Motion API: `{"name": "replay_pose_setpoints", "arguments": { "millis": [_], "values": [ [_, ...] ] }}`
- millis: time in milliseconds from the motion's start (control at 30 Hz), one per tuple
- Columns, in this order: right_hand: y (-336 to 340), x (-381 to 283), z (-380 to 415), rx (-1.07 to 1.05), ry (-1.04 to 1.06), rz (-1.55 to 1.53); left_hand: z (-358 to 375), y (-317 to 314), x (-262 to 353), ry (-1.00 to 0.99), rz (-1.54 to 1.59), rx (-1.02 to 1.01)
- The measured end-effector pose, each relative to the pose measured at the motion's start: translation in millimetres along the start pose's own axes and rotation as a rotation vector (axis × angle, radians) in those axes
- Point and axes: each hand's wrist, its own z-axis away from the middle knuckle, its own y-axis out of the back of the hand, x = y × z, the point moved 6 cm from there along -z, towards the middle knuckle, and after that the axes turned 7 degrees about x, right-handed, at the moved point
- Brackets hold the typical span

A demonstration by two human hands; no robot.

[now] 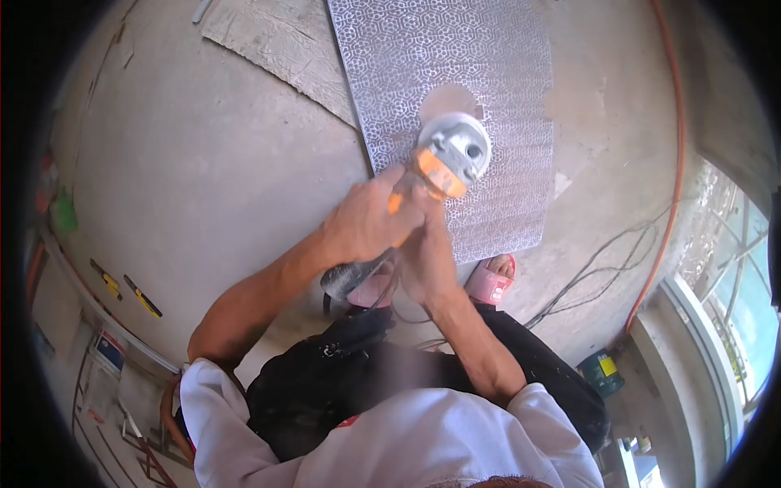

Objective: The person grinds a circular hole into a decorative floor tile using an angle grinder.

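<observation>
Both hands are wrapped round an orange and grey angle grinder (440, 172), one on each side of its body. My left hand (368, 218) grips it from the left, close behind the metal head. On the right, my right hand (423, 256) is closed round the body from below, its fingers partly hidden. The dark rear end of the tool points down and left toward my feet. Its round cutting disc (447, 102) overlaps the left-middle part of a patterned grey tile (504, 187) on the floor, beside a rectangular notch.
A rough flat board (277, 53) lies left of the tile. Two yellow-and-black utility knives (143, 296) rest on the floor. Loose cable (598, 268) and an orange hose (675, 122) run along the right, near a green bucket (602, 374). My pink slippers (490, 281) are at the tile's near edge.
</observation>
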Motion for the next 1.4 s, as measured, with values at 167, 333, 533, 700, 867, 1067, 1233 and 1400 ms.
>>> {"name": "replay_pose_setpoints", "arguments": {
  "millis": [167,333,533,700,867,1067,1233,1400],
  "values": [
    [-14,-13,-15,-0.03,0.106,-0.037,-8,12,9,-0.024,0.029,0.024],
    [14,6,19,0.008,0.048,0.067,20,-15,-2,0.001,-0.029,-0.126],
    [13,8,23,0.062,-0.002,-0.038,25,-12,4,0.053,0.035,-0.129],
    [9,1,17,0.09,0.011,-0.077,19,-10,4,0.054,0.02,-0.101],
    [10,-1,15,0.081,0.032,-0.041,15,-12,1,0.057,0.043,-0.101],
    [11,-5,5,0.046,0.055,0.119,8,-7,5,0.022,0.051,-0.043],
    [9,-4,11,0.062,0.043,0.111,10,-12,-3,0.029,0.039,-0.039],
    [5,-3,15,0.064,0.04,0.104,11,-8,-2,0.058,0.043,-0.101]
  ]
}}
